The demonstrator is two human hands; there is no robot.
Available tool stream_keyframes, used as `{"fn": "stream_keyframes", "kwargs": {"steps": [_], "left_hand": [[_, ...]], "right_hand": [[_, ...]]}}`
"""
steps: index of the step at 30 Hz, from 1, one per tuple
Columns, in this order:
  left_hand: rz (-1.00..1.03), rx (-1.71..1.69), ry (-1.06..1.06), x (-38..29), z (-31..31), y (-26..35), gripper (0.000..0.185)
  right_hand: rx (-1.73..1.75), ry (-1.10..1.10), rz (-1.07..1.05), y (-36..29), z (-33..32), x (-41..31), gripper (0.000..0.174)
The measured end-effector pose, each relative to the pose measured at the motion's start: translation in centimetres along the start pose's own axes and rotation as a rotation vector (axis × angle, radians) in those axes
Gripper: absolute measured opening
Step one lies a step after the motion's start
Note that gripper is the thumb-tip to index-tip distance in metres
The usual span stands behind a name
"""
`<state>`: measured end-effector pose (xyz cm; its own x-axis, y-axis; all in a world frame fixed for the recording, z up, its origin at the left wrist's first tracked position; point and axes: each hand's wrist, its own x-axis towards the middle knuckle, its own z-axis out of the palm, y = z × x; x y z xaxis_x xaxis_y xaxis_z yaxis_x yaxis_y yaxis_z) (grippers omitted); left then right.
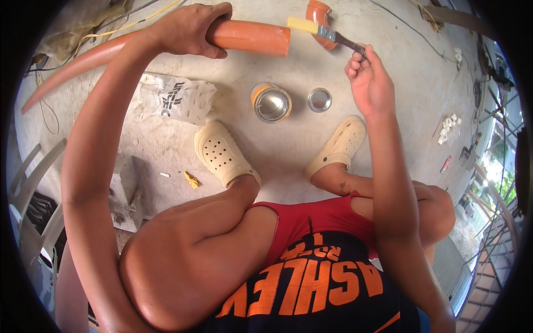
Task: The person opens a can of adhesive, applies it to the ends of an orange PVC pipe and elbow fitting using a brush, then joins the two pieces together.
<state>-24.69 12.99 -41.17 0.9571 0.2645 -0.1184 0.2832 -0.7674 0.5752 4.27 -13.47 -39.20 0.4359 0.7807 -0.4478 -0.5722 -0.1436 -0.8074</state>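
My left hand (187, 31) is closed around a long orange plastic pipe (254, 37) near its end. In my right hand (368, 79) I hold a paintbrush (327, 33) by its dark handle, the pale yellow bristles pointing at the pipe's end with a small gap in the picture. Behind the brush an orange elbow fitting (318, 12) lies on the floor. Below, an opened metal can (272, 105) stands between my feet, with a round metal lid (320, 100) to its right.
A printed plastic bag (175, 98) lies left of the can. A concrete block (127, 191) sits by my left leg, near a yellow scrap (192, 180). White fittings (449, 128) and a small bottle (446, 164) are at the right. Cables cross the floor's far side.
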Motion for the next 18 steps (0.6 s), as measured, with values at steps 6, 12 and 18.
{"fn": "stream_keyframes", "kwargs": {"steps": [6, 12, 18], "left_hand": [[-0.138, 0.241, -0.014, 0.9, -0.4, 1.4, 0.059], [-0.172, 0.223, -0.067, 1.0, -0.6, 1.2, 0.058], [-0.169, 0.123, -0.214, 1.6, -2.1, 0.5, 0.063]], "right_hand": [[-0.047, 0.157, 0.035, -0.4, 1.1, 0.6, 0.028], [-0.205, 0.063, -0.08, -0.2, 1.1, -0.3, 0.03], [-0.231, -0.031, -0.109, 0.4, -0.6, -0.7, 0.031]]}}
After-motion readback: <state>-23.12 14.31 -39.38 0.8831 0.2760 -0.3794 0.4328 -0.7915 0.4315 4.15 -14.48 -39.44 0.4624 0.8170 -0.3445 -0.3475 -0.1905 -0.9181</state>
